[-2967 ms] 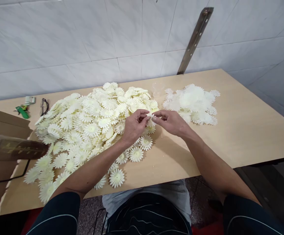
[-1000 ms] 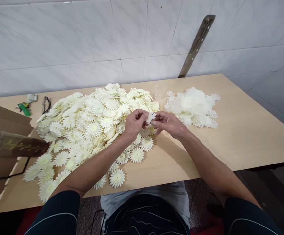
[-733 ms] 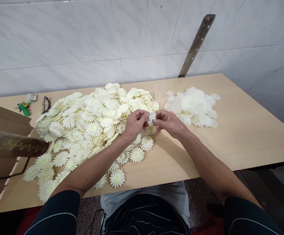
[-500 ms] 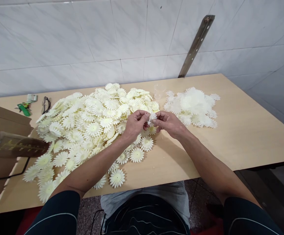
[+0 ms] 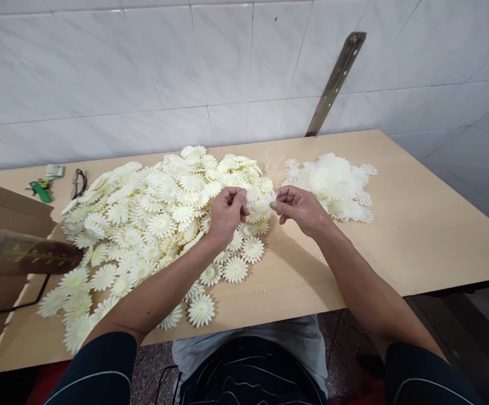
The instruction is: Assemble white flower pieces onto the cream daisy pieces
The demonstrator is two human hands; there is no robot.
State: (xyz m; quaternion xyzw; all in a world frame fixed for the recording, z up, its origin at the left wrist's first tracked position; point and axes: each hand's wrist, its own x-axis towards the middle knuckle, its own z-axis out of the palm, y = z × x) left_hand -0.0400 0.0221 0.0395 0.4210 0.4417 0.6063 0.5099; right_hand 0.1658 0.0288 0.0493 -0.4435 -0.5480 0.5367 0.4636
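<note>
Over the right side of a large heap of cream artificial flowers (image 5: pixel 160 194), my left hand (image 5: pixel 227 212) is closed in a pinch. A small white flower piece (image 5: pixel 251 195) shows at its fingertips. Facing it, my right hand (image 5: pixel 301 208) pinches a thin, translucent white flower piece (image 5: pixel 270 201) between thumb and fingers. A gap separates the two hands, and the pale pieces blend with the heap behind. Beyond my right hand lies a smaller pile of white flower pieces (image 5: pixel 332 183).
A clear plastic cup (image 5: pixel 273 159) stands near the wall. At left are eyeglasses (image 5: pixel 79 183), a green-handled tool (image 5: pixel 41 191), a brown transparent cylinder (image 5: pixel 37 254) and cardboard (image 5: pixel 12 214). A metal bracket (image 5: pixel 336 84) is on the tiled wall. The wooden tabletop (image 5: pixel 417 225) extends right.
My hands have moved apart from their meeting point, the left one leftward and the right one slightly rightward. The white flower piece between them now shows as separate pieces.
</note>
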